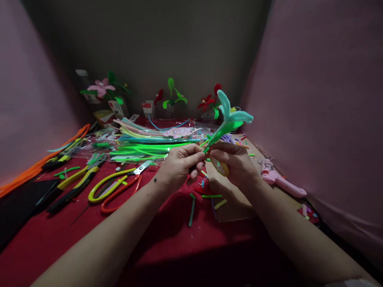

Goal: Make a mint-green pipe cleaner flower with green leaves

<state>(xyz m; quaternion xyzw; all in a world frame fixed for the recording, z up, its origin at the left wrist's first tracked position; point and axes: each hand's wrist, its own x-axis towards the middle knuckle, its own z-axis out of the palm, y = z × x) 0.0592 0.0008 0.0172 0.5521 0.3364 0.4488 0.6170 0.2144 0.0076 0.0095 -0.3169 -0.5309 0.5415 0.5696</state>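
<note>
A pipe-cleaner flower (231, 115) with pale turquoise petals, a yellow centre and a green leaf (225, 130) is held up over the table, tilted to the right. My left hand (184, 163) pinches the lower end of its green stem. Close beside it, my right hand (235, 161) has thumb and finger at the stem and also holds a roll of yellowish tape (220, 166) below the fingers. Whether a strip of tape runs to the stem is too small to tell.
Scissors (112, 185) and pliers (76, 183) lie left on the red tablecloth (167, 243). Bundled pipe cleaners (143, 148) spread behind my hands. Cardboard (236, 205) and a pink tool (283, 181) are at right. Finished flowers (173, 93) stand along the back wall.
</note>
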